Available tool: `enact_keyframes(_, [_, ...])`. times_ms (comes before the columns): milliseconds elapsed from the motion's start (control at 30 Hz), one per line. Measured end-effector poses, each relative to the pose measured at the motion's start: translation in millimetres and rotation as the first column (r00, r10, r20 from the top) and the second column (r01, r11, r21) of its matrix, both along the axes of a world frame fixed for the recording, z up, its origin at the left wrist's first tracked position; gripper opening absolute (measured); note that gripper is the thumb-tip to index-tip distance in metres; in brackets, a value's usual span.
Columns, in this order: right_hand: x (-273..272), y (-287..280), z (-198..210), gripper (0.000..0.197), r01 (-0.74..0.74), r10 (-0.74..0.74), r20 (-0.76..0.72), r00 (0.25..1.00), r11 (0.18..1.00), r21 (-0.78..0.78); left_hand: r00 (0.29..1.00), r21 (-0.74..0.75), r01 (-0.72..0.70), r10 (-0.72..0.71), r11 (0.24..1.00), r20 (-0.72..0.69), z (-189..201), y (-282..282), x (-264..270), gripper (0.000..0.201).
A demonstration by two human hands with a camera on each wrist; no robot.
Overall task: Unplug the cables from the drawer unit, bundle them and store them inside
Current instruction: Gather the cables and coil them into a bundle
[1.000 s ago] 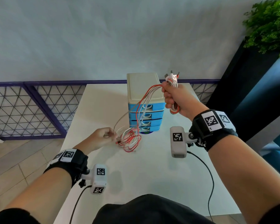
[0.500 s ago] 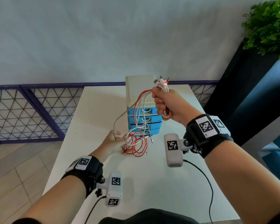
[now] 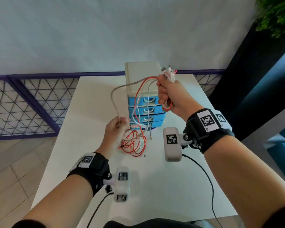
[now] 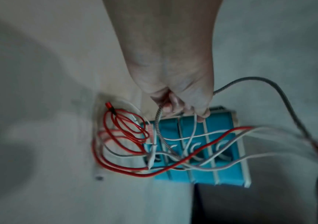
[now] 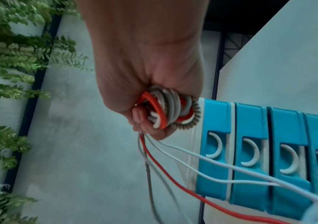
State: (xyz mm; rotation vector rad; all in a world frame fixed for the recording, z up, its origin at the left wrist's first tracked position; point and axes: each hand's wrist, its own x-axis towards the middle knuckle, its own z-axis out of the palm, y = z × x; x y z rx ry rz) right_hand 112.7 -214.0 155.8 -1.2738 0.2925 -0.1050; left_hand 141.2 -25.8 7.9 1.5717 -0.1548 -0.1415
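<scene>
A small drawer unit (image 3: 142, 79) with a cream top and several blue drawers (image 5: 250, 151) stands on the white table (image 3: 92, 99). My right hand (image 3: 169, 94) is raised beside its top and grips a coiled bundle of red, white and grey cables (image 5: 166, 110), plug ends (image 3: 169, 71) sticking up above the fist. Loose strands run down in front of the drawers to a red and white tangle (image 3: 133, 143) on the table. My left hand (image 3: 117, 129) is lifted off the table and pinches the braided grey cable (image 4: 159, 116), which arcs up to the right hand.
A purple-framed mesh fence (image 3: 23, 102) runs behind the table on the left. A dark blue cabinet (image 3: 253, 79) with a green plant (image 3: 276, 14) on top stands at the right. Black wrist-camera leads (image 3: 207, 178) trail over the near table.
My left hand has risen from the tangle on the table and moved right, pulling the braided grey cable up into a high arc. The right hand keeps its grip by the unit's top.
</scene>
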Motion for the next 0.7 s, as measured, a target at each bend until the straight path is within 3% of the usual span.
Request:
enact_keyframes(67, [1.3, -6.2, 6.3, 0.029, 0.041, -0.046, 0.059, 0.997, 0.995, 0.092, 0.943, 0.403, 0.103, -0.218, 0.909, 0.251, -14.5, 11.2, -7.0, 0.006])
enact_keyframes(100, [1.2, -9.2, 9.7, 0.030, 0.050, -0.060, 0.081, 0.995, 0.991, 0.123, 0.900, 0.557, 0.133, -0.335, 0.820, 0.280, -24.0, 19.0, -10.2, 0.008])
enact_keyframes(167, [-0.2, -9.2, 11.1, 0.030, 0.043, -0.058, 0.100, 0.993, 0.989, 0.141, 0.833, 0.808, 0.199, -0.529, 0.554, 0.158, -41.3, 33.1, -12.3, 0.030])
enact_keyframes(233, [-3.4, -2.7, 5.0, 0.030, 0.012, -0.028, 0.096, 0.995, 0.987, 0.163, 0.769, 0.924, 0.231, -0.639, 0.305, 0.019, -43.3, 38.4, -12.6, 0.039])
enact_keyframes(267, [-4.2, 2.1, 0.9, 0.030, -0.005, -0.012, 0.094, 0.996, 0.983, 0.182, 0.746, 0.944, 0.244, -0.665, 0.220, -0.038, -38.5, 37.9, -14.1, 0.039])
enact_keyframes(333, [-5.5, 9.6, -3.7, 0.029, -0.030, 0.014, 0.083, 0.996, 0.982, 0.188, 0.730, 0.960, 0.258, -0.673, 0.113, -0.117, -24.4, 35.2, -18.2, 0.030])
enact_keyframes(367, [-6.7, 11.9, -3.5, 0.029, -0.042, 0.031, 0.068, 0.997, 0.986, 0.164, 0.727, 0.958, 0.272, -0.672, 0.094, -0.141, -18.9, 34.2, -17.9, 0.025])
enact_keyframes(400, [-7.9, 13.0, -2.9, 0.029, -0.058, 0.052, 0.051, 0.997, 0.990, 0.129, 0.728, 0.935, 0.334, -0.663, 0.123, -0.172, -15.3, 33.0, -15.6, 0.022])
enact_keyframes(433, [-9.5, 13.4, -2.0, 0.029, -0.081, 0.078, 0.037, 0.996, 0.993, 0.089, 0.730, 0.878, 0.427, -0.656, 0.217, -0.193, -10.3, 32.1, -14.9, 0.022])
enact_keyframes(500, [-12.1, 14.4, -1.3, 0.028, -0.132, 0.132, 0.012, 0.991, 0.991, 0.024, 0.762, 0.634, 0.584, -0.611, 0.507, -0.213, 3.6, 27.3, -14.4, 0.038])
enact_keyframes(533, [-13.1, 15.4, -1.1, 0.027, -0.160, 0.160, -0.002, 0.987, 0.987, -0.004, 0.801, 0.466, 0.588, -0.559, 0.661, -0.217, 14.6, 25.0, -13.2, 0.048])
enact_keyframes(600, [-15.0, 16.7, 0.6, 0.025, -0.217, 0.216, -0.029, 0.976, 0.975, -0.057, 0.900, 0.192, 0.423, -0.384, 0.886, -0.208, 42.6, 18.8, -8.0, 0.059])
enact_keyframes(633, [-16.0, 16.8, 2.0, 0.025, -0.246, 0.243, -0.045, 0.969, 0.966, -0.084, 0.949, 0.131, 0.289, -0.265, 0.948, -0.173, 57.6, 15.7, -2.2, 0.061])
enact_keyframes(700, [-18.4, 17.1, 5.5, 0.025, -0.318, 0.309, -0.083, 0.948, 0.937, -0.142, 0.998, 0.040, 0.057, -0.058, 0.998, 0.022, 82.2, 10.9, 13.3, 0.054])
